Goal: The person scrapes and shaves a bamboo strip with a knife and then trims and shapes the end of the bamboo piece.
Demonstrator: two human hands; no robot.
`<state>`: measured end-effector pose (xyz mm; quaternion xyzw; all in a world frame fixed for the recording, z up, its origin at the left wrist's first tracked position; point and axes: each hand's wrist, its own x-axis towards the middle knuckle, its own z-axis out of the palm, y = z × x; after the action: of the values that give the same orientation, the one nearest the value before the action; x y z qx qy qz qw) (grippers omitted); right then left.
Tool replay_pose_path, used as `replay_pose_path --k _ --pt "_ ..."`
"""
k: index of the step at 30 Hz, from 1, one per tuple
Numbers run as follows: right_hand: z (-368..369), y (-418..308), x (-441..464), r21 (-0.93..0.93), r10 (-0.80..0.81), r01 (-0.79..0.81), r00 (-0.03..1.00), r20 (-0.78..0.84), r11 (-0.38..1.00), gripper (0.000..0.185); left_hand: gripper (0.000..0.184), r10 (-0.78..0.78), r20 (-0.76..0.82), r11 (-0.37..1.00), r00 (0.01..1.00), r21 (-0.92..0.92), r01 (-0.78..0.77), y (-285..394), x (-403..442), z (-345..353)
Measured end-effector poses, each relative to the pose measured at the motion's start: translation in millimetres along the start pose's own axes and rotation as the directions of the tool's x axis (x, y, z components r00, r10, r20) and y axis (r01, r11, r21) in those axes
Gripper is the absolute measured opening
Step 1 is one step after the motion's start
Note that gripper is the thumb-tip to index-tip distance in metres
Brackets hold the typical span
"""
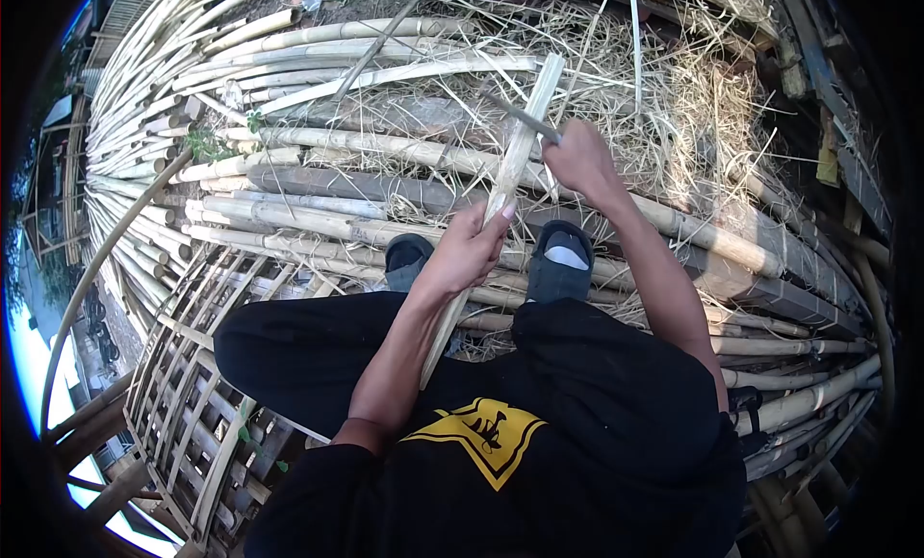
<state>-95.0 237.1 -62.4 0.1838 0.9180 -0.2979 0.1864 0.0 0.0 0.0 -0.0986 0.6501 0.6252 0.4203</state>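
Note:
A long, pale split bamboo strip (517,159) runs slantwise from my lap up past both hands. Around its middle my left hand (469,245) is closed, the thumb lying along the strip. My right hand (580,164) is wrapped round the handle of a knife (525,117), to the right of the strip's upper part. The dark, narrow blade points up and left and crosses the strip near its upper end. The handle itself is mostly hidden by the fingers.
Bamboo poles (337,144) lie across the ground ahead, with shavings (674,125) heaped over them. A woven bamboo lattice (207,390) is at the left. My sandalled feet (561,262) rest beyond my knees. More poles lie at the right.

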Motion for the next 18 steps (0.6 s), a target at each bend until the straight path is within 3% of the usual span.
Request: replay_pose_path --k 1,3,4,7,8,9,10,12,14,16,18 --pt "2.9 1.3 -3.1 0.003 0.007 -0.007 1.0 0.008 1.0 0.032 0.027 -0.028 0.047 0.999 0.998 0.034 0.027 -5.6 -7.9 3.7" --pt "-44.5 82.9 39.8 0.009 0.211 -0.219 0.928 -0.307 0.976 0.034 0.027 -0.017 0.18 0.998 0.984 0.067 0.005 -6.8 -17.4 19.8" --pt "-63.9 128.0 55.0 0.094 0.232 -0.213 0.921 -0.315 0.973 0.036 0.027 0.003 0.17 1.0 0.985 0.017 -0.006 3.1 -20.3 19.2" --pt "-95.8 132.5 31.1 0.264 0.275 -0.155 0.812 -0.515 0.952 0.042 0.027 0.018 0.046 1.0 0.999 -0.01 -0.018 18.9 -14.0 1.8" --pt "-93.6 127.5 18.3 0.249 0.209 -0.086 0.825 -0.524 0.965 0.042 0.028 0.012 0.041 1.0 0.999 -0.012 -0.012 20.4 -10.2 -1.6" --pt "-91.9 109.3 1.9 0.19 0.133 -0.053 0.889 -0.438 0.98 0.041 0.028 0.014 0.027 0.999 1.0 -0.033 -0.013 22.1 -8.5 -2.7" --pt "-80.3 82.3 -17.4 0.088 0.039 0.002 0.882 -0.47 0.996 0.04 0.028 0.014 0.024 0.998 1.0 -0.061 -0.013 23.8 -6.1 -1.6" --pt "-55.2 36.9 -44.1 0.087 -0.031 0.052 0.972 -0.234 0.995 0.037 0.028 0.014 0.008 0.995 1.0 -0.095 -0.013 21.5 -3.7 0.0" --pt "-32.8 -2.2 -62.1 0.023 -0.181 0.182 0.982 -0.055 0.983 0.029 0.028 0.027 0.006 0.996 1.0 -0.086 -0.026 22.6 -3.8 1.6" --pt "3.3 -14.5 -66.0 -0.035 -0.382 0.381 0.922 -0.056 0.924 0.027 0.027 0.046 0.031 0.997 0.998 -0.068 -0.043 20.7 -2.0 -1.2" --pt "17.0 -25.5 -71.5 0.02 -0.326 0.326 0.945 0.012 0.945 0.027 0.027 0.036 0.03 0.996 0.999 -0.079 -0.033 22.0 -4.5 -0.3"
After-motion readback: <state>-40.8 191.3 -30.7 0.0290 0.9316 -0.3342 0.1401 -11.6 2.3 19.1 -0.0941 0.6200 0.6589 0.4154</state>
